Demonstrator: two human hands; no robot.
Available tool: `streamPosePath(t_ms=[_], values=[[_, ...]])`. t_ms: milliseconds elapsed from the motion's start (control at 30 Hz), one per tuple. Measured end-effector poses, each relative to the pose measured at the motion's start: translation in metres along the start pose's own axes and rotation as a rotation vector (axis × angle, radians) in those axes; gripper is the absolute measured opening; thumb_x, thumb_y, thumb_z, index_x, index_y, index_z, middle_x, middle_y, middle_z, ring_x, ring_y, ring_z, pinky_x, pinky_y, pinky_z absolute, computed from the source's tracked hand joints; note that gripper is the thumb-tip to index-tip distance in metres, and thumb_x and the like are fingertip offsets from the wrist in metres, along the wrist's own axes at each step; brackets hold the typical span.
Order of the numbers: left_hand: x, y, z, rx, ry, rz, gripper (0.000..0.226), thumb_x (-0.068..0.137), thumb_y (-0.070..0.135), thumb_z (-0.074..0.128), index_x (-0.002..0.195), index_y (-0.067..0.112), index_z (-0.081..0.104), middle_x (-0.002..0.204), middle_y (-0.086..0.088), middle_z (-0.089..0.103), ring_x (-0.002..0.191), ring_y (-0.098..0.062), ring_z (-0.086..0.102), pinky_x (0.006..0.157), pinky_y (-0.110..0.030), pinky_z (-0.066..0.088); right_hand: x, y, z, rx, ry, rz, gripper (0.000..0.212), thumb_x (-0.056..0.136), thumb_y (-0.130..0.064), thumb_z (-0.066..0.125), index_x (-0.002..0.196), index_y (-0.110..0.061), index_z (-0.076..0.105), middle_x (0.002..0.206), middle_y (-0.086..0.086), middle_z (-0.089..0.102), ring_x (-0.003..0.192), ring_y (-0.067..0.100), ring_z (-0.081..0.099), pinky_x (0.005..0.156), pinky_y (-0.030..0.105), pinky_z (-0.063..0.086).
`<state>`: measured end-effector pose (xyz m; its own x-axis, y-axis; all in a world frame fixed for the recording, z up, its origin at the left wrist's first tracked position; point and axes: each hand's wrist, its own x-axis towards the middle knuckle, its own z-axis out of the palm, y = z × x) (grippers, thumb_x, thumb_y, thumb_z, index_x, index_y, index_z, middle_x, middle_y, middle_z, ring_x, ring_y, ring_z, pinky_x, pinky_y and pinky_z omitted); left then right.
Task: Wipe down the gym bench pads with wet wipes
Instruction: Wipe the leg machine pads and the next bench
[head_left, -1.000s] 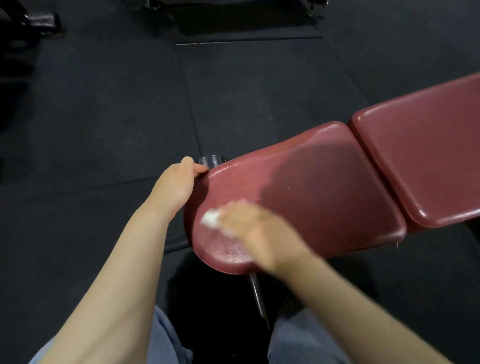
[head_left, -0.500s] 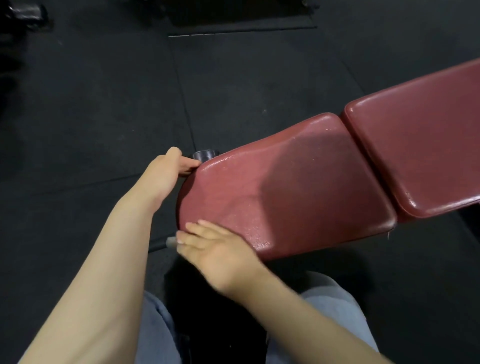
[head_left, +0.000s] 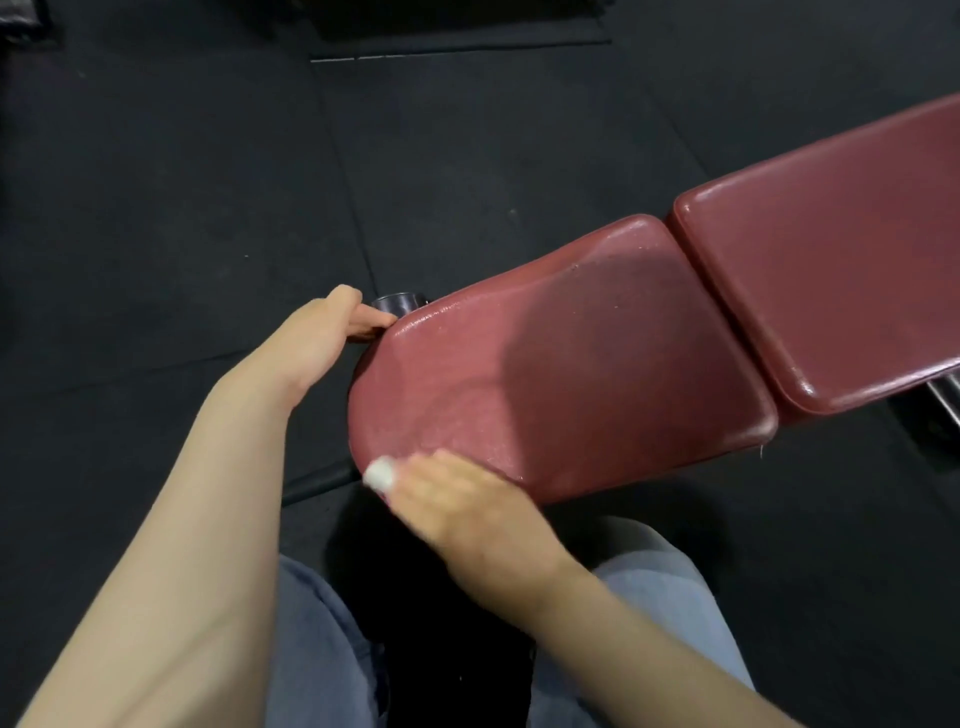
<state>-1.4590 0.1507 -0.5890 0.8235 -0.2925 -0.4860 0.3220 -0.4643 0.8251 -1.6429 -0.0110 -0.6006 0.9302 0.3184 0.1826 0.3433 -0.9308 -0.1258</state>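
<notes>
Dark gym floor (head_left: 182, 182) surrounds the bench. Left hand (head_left: 317, 332) grips the seat pad (head_left: 571, 374) edge; right hand (head_left: 457, 499) presses a wipe (head_left: 379, 474) on its near corner. Next, likely the back pad (head_left: 831, 280).

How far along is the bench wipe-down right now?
Done: the seat pad glistens wet near its front end. In hand: the right hand rubs a wet wipe along its near edge while the left hand grips its far corner. Left: the back pad shows no such sheen.
</notes>
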Motion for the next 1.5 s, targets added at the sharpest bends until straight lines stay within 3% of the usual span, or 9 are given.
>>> streamPosePath(t_ms=[100,200,333,600,733,867,1133,1300,1500], values=[[0.003,0.002,0.005,0.001,0.037,0.009,0.059,0.099,0.033,0.022,0.091,0.024,0.08,0.101,0.013,0.075,0.103,0.002,0.063,0.084,-0.012,0.031,-0.019,0.025,-0.012,0.076,-0.061,-0.202,0.037,0.096,-0.009,0.051,0.129,-0.023,0.063,0.131,-0.009,0.061,0.117,0.017,0.054,0.108,0.031,0.037],[0.005,0.002,0.01,0.024,0.023,0.016,0.057,0.098,0.036,0.022,0.099,0.025,0.078,0.107,0.013,0.074,0.105,-0.002,0.063,0.085,-0.018,0.034,-0.056,0.098,-0.051,-0.019,0.122,0.358,0.063,0.09,0.008,0.053,0.134,-0.036,0.058,0.144,-0.015,0.05,0.13,0.02,0.048,0.114,0.044,0.034],[0.004,0.003,0.012,0.051,0.037,0.018,0.057,0.096,0.036,0.021,0.109,0.026,0.076,0.117,0.01,0.071,0.111,-0.007,0.061,0.083,-0.018,0.035,-0.08,0.125,-0.078,-0.137,0.361,0.973,0.052,0.089,-0.002,0.042,0.132,-0.024,0.063,0.137,0.017,0.056,0.128,0.041,0.05,0.106,0.053,0.042],[0.001,0.014,0.039,0.215,0.142,0.148,0.052,0.099,0.037,0.022,0.118,0.034,0.07,0.128,0.016,0.064,0.122,-0.01,0.053,0.098,-0.028,0.036,-0.032,0.009,0.007,0.053,0.048,-0.084,0.044,0.093,-0.011,0.042,0.132,-0.023,0.058,0.136,-0.003,0.061,0.127,0.029,0.053,0.115,0.042,0.028],[-0.001,0.012,0.04,0.228,0.161,0.139,0.052,0.097,0.039,0.023,0.124,0.034,0.068,0.131,0.019,0.062,0.124,-0.007,0.051,0.099,-0.027,0.036,-0.079,0.098,-0.047,-0.157,0.211,0.338,0.064,0.088,0.004,0.045,0.134,-0.039,0.057,0.138,-0.016,0.056,0.125,0.026,0.056,0.111,0.048,0.032],[-0.001,0.013,0.04,0.254,0.169,0.147,0.053,0.096,0.041,0.023,0.121,0.036,0.069,0.127,0.019,0.063,0.121,-0.008,0.052,0.097,-0.028,0.037,-0.11,0.122,-0.065,-0.19,0.463,0.867,0.055,0.08,0.012,0.05,0.125,-0.014,0.066,0.126,0.009,0.066,0.12,0.038,0.056,0.106,0.056,0.035],[-0.007,0.022,0.058,0.378,0.315,0.203,0.046,0.101,0.031,0.029,0.119,0.025,0.071,0.127,0.002,0.065,0.12,-0.021,0.052,0.088,-0.03,0.034,-0.071,0.038,0.0,-0.071,0.052,-0.161,0.043,0.102,-0.016,0.03,0.128,-0.028,0.062,0.139,-0.01,0.057,0.137,0.022,0.045,0.119,0.049,0.02],[-0.008,0.019,0.057,0.331,0.324,0.203,0.046,0.097,0.027,0.029,0.113,0.03,0.072,0.122,0.008,0.066,0.104,-0.009,0.049,0.085,-0.029,0.035,-0.129,0.126,-0.047,-0.202,0.329,0.248,0.059,0.084,0.008,0.058,0.131,-0.027,0.06,0.135,-0.009,0.058,0.131,0.026,0.052,0.112,0.057,0.029],[-0.007,0.022,0.057,0.31,0.346,0.194,0.045,0.097,0.027,0.03,0.108,0.027,0.073,0.114,0.009,0.067,0.102,-0.01,0.051,0.084,-0.03,0.037,-0.119,0.081,-0.028,-0.102,0.548,0.655,0.04,0.091,0.002,0.053,0.123,-0.017,0.067,0.131,-0.005,0.06,0.135,0.03,0.047,0.115,0.06,0.024]])
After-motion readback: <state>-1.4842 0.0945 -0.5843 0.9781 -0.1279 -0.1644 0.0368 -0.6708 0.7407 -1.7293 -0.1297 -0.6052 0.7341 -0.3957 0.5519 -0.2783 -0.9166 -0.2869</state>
